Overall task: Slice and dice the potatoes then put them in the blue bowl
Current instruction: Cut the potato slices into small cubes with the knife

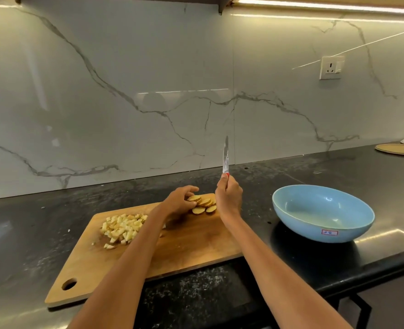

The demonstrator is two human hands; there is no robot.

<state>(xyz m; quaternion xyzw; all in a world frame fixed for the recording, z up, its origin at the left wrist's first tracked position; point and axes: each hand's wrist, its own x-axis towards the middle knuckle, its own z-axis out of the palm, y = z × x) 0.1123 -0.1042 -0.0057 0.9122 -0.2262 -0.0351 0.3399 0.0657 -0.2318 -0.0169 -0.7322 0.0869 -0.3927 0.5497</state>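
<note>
Bowl (323, 213) carries a small white sticker, red-edged — writing too small to read. Black speckled counter (303, 186), marble-veined backsplash (125, 79), socket (331, 67). Wooden board (184, 241): dice (122, 229) piled left, slices (203, 204) at the far edge. Left hand (180, 203) curls over the slices; right hand (228, 197) grips knife (225, 154) — blade upright.

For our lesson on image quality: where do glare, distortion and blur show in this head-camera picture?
Head view: the light strip under the cabinet glares and streaks across the marble wall; the countertop edge bows from wide-angle distortion; the knife in the right hand looks slightly soft; the blue bowl casts a dark shadow at its base.
</note>
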